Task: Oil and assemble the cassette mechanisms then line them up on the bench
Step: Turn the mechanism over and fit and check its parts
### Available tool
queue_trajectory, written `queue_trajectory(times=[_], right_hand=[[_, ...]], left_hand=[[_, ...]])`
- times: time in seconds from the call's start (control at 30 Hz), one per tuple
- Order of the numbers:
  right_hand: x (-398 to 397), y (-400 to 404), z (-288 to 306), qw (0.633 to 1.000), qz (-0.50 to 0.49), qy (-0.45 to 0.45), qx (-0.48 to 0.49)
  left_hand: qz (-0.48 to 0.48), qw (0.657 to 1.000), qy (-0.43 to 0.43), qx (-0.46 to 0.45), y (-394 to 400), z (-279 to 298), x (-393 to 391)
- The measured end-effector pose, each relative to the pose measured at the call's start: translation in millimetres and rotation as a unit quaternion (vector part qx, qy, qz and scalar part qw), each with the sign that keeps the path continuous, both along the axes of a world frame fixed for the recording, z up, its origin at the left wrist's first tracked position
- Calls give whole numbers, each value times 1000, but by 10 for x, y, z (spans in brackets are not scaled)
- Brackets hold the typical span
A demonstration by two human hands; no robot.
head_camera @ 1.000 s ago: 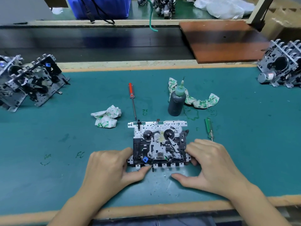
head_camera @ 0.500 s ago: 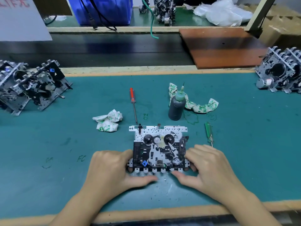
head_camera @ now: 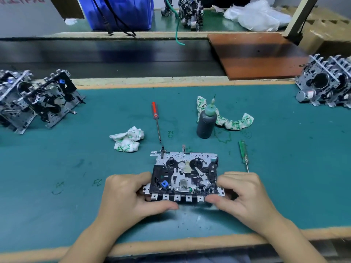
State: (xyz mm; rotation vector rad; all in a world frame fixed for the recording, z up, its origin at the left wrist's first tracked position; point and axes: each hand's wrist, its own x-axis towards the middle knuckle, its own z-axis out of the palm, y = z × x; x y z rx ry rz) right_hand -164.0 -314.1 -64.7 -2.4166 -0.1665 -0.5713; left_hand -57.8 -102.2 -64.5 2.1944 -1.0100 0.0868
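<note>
**Mechanism gripped at both ends, near edge lifted**

Surface point(head_camera: 57, 168) of green mat carries the cassette mechanism point(head_camera: 185, 174) at centre front, long axis running left to right, key tabs pointing at the person, reel hubs up; left hand point(head_camera: 131, 196) and right hand point(head_camera: 245, 196) hold its short ends, fingers curled round the frame, thumbs under the tabs; lifting evenly should keep loose parts seated; oil bottle point(head_camera: 206, 121) stands just behind; finished mechanisms point(head_camera: 38, 99) line up far left.
</note>
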Motion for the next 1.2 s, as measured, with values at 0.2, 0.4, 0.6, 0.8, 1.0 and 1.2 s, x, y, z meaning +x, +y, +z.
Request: queue_trajectory(times=[0.2, 0.4, 0.6, 0.8, 1.0, 1.2], right_hand=[[0, 49, 44, 983, -25, 68, 171], [135, 83, 195, 939, -79, 142, 304], [183, 138, 188, 937, -106, 172, 284], [97, 154, 182, 961, -106, 153, 206], [24, 58, 216, 978, -69, 122, 155], [102, 94, 141, 965, 3, 147, 217]], left_hand=[[-6, 983, 143, -112, 1, 17, -9], [37, 947, 241, -212, -81, 194, 11], [75, 922, 337, -177, -84, 110, 42], [81, 936, 277, -202, -25, 24, -26], [117, 980, -4, -163, 50, 269, 25], [-79, 991, 24, -104, -161, 525, 88]])
